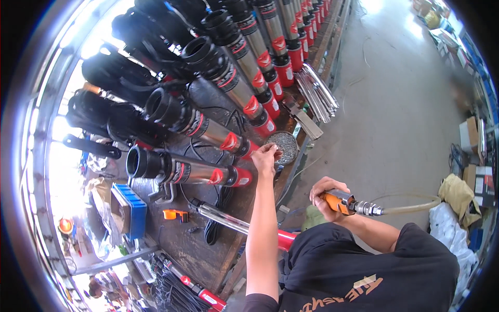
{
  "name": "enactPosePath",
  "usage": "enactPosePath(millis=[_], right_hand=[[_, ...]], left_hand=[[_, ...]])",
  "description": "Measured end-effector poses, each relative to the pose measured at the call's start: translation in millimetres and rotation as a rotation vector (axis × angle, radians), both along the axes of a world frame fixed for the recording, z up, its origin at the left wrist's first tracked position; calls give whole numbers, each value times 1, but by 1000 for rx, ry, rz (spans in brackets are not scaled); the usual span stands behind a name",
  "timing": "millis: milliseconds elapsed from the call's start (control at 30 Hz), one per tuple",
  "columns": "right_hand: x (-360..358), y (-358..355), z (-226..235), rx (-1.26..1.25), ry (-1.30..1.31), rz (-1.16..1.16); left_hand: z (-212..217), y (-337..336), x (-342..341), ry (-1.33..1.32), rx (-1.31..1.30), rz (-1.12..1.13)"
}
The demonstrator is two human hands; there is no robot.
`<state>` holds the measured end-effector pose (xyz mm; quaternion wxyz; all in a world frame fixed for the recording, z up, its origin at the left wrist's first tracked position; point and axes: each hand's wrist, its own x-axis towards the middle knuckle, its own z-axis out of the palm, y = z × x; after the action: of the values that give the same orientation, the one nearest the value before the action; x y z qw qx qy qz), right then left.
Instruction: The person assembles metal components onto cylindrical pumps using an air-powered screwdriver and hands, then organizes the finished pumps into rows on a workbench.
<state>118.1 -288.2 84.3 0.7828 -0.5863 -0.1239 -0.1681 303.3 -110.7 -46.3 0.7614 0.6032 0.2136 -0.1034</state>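
Far L: blue box (137, 210), then steel cyl. (196, 173) w/ red end. L hand (266, 157): fingers pinched at dish (297, 147) of sm. metal pcs (284, 140); can't tell if holding any. R hand (320, 192): wrapped round orange tool (338, 202), hose (405, 210) running R.

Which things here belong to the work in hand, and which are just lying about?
Likely part of the work:
orange-and-silver tool in the right hand
round dish of small metal pieces near the left hand
red-based steel cylinders

Seemingly lying about:
blue rectangular plastic box
tan cloth sack
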Motion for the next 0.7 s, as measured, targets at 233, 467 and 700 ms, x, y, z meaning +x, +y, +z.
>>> enactPosePath(millis=[233, 467, 700], right_hand=[[5, 27, 20, 2, -72, 93], [14, 70, 35, 337, -137, 189], [2, 112, 48, 424, -38, 348]], left_hand=[[30, 25, -56, 45, -761, 82], [79, 60, -163, -59, -831, 196], [101, 77, -240, -35, -837, 380]])
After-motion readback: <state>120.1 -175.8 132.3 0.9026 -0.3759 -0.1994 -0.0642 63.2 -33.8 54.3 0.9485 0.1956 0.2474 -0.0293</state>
